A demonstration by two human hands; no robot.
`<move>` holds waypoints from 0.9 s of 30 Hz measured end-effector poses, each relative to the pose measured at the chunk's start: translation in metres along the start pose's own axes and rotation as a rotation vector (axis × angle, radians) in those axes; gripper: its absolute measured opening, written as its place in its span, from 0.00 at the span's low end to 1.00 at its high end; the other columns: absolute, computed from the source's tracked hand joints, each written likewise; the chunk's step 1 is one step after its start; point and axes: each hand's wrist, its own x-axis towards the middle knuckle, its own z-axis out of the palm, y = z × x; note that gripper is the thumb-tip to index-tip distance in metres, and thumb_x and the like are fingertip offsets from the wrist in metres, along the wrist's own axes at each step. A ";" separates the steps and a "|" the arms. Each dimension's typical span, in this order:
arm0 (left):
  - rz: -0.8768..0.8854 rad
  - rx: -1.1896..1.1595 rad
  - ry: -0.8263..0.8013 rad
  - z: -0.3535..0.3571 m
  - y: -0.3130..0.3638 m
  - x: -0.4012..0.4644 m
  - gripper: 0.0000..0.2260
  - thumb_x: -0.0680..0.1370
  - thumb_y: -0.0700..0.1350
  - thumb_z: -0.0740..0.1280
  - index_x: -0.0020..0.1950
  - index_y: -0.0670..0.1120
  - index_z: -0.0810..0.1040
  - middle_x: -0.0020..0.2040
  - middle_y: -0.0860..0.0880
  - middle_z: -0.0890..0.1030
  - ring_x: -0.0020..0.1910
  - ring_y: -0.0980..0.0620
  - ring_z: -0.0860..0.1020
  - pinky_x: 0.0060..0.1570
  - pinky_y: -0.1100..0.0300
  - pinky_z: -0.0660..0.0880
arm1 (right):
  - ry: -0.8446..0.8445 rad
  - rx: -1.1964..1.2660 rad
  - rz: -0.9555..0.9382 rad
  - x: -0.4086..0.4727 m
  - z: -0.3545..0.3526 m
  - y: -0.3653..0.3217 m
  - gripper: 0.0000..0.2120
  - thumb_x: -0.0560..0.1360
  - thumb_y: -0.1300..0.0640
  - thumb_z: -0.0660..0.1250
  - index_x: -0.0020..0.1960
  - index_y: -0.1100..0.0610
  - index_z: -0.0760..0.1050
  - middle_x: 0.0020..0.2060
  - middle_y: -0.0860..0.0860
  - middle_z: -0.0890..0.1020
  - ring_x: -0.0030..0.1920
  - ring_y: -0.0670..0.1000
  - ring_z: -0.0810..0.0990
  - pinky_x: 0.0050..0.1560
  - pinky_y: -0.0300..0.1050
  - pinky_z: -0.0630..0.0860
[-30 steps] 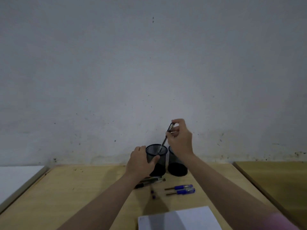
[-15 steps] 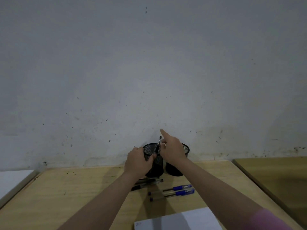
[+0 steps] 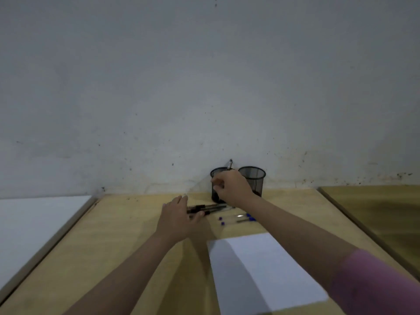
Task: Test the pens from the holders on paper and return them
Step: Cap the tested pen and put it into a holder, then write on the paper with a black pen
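Seemingly midway through the returns, a person works at a wooden counter set against a pale, speckled wall. A white sheet of paper lies nearest the body, under the right forearm and behind both hands. Two black mesh holders stand at the wall: the left holder sits directly behind the right hand, partly hidden by it, while the right holder stands just beside that hand's far side. One pen already stands in the left holder, its clipped end showing above the hand. The right hand's fingers are curled near the holder's rim; whether they pinch anything cannot be told. The left hand is spread flat, fingers straight, its tips reaching the cluster of black pens lying just beyond it. Two blue-capped pens lie between the hands, just below the right wrist. By the look of them the pens are light, stiff and smooth, liable to roll; each is best pinched at mid-barrel, thumb against forefinger.
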 end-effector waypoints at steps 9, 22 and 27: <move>-0.126 0.094 -0.194 0.029 -0.043 -0.051 0.35 0.75 0.67 0.52 0.74 0.47 0.54 0.77 0.45 0.50 0.76 0.48 0.48 0.72 0.40 0.44 | -0.268 -0.139 -0.008 -0.018 0.046 -0.023 0.12 0.75 0.60 0.64 0.57 0.55 0.80 0.54 0.53 0.83 0.58 0.55 0.76 0.59 0.53 0.71; -0.124 0.080 -0.110 0.036 -0.047 -0.049 0.33 0.74 0.65 0.55 0.73 0.47 0.58 0.77 0.46 0.53 0.76 0.47 0.51 0.73 0.42 0.48 | -0.301 -0.270 0.003 -0.015 0.084 -0.002 0.11 0.76 0.57 0.66 0.57 0.53 0.79 0.56 0.54 0.78 0.59 0.55 0.71 0.59 0.51 0.68; -0.080 -0.041 0.019 0.032 -0.048 -0.053 0.34 0.73 0.63 0.60 0.73 0.45 0.59 0.74 0.46 0.62 0.73 0.48 0.60 0.72 0.48 0.57 | -0.226 -0.200 -0.096 -0.028 0.068 -0.007 0.11 0.78 0.55 0.62 0.58 0.54 0.79 0.53 0.52 0.80 0.58 0.54 0.71 0.56 0.49 0.65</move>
